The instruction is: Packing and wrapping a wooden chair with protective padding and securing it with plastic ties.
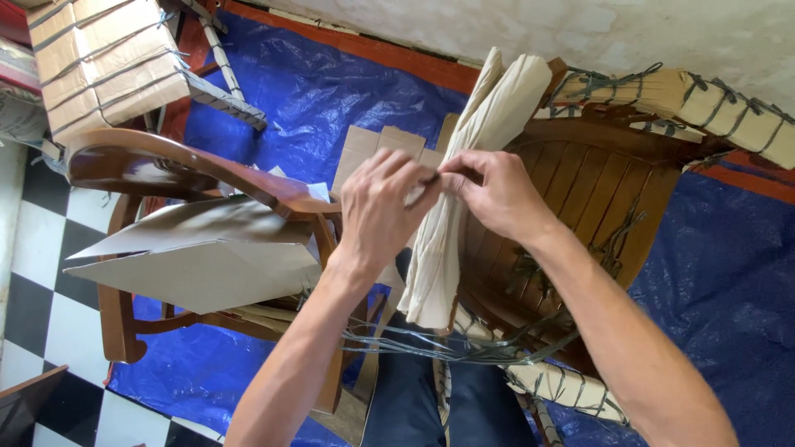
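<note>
Blue tarpaulin (331,91), wooden chair (580,190); folded paper bundle (464,199), judged light and limp, is pinched mid-length by left hand (383,207) and right hand (497,194).

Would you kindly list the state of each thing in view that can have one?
Left hand: closed, pinching the paper bundle.
Right hand: closed, pinching the same spot.
Paper bundle: folded, held upright over the seat.
Wooden chair: partly wrapped in cardboard strips, seat bare.
Green twine: loose, trailing below the seat.
Cardboard sheet: bent, resting on the second chair.
Blue tarp: spread on the floor.
</note>
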